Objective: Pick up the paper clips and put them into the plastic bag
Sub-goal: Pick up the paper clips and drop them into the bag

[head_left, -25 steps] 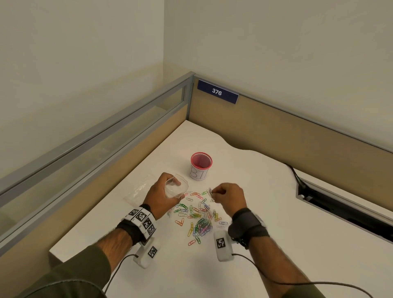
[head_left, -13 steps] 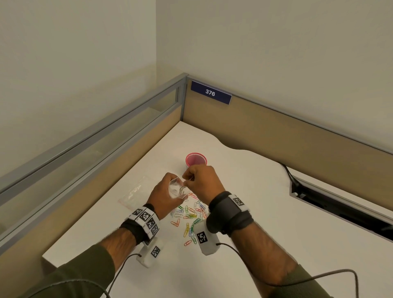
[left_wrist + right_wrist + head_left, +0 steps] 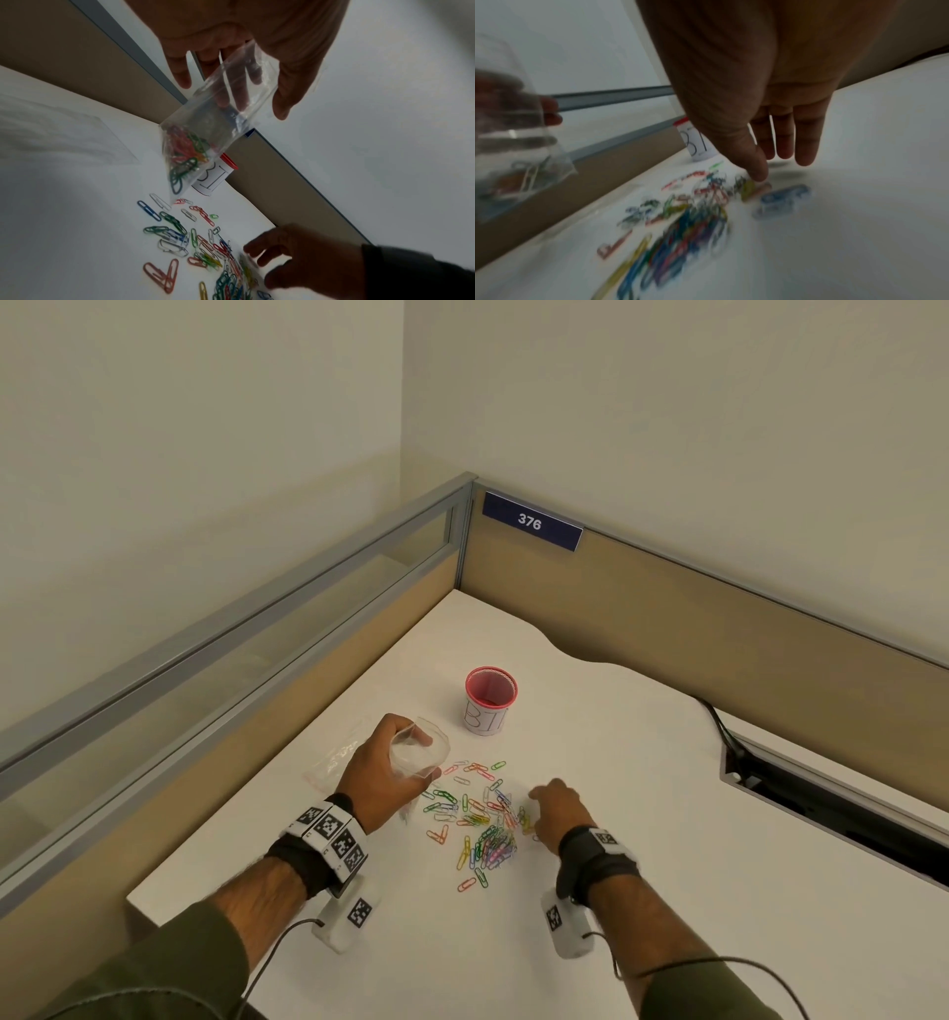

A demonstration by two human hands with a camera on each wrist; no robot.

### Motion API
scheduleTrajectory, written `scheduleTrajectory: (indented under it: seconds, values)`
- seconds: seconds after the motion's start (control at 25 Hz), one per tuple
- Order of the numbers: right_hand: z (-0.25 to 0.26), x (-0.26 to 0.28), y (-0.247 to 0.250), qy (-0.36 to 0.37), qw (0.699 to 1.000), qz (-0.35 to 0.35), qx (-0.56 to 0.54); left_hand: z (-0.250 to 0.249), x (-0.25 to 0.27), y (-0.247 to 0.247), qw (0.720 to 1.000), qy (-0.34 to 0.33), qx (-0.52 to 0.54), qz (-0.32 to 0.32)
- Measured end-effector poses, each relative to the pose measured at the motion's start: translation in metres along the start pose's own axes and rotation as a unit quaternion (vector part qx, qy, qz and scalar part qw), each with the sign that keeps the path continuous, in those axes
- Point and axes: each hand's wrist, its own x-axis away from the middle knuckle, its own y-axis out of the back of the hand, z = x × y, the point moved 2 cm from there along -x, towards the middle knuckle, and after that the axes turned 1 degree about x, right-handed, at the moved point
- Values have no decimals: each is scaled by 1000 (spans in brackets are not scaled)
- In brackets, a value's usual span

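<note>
Several coloured paper clips [image 3: 480,819] lie scattered on the white desk [image 3: 642,814], also in the left wrist view [image 3: 195,245] and blurred in the right wrist view [image 3: 680,215]. My left hand [image 3: 382,778] holds a small clear plastic bag [image 3: 418,755] above the desk, mouth up; the bag [image 3: 205,130] holds several clips at its bottom. My right hand [image 3: 552,809] is low over the right edge of the pile, fingers [image 3: 782,140] straight and pointing down, thumb tip touching the clips. Nothing is held in it.
A pink-rimmed white cup [image 3: 490,701] marked with letters stands behind the clips. A second flat clear bag [image 3: 336,757] lies left of my left hand. Partition walls [image 3: 667,618] close the desk at left and back. A cable slot [image 3: 821,814] runs along the right.
My right hand left the mouth of the bag, where it was half a second ago, and came down to the right side of the pile. The left hand kept holding the bag.
</note>
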Motion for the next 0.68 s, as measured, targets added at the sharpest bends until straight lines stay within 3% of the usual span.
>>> scheduleTrajectory:
  seconds: [0.32, 0.44, 0.68]
  values:
    - [22, 18, -29, 121, 992, -15, 10, 4, 2, -2, 1000, 7, -3, -5]
    - [27, 24, -28, 192, 980, 22, 52, 1, 2, -4, 1000, 3, -3, 2]
    - [33, 16, -37, 219, 966, -20, 134, -3, -1, -5, 1000, -2, 2, 3]
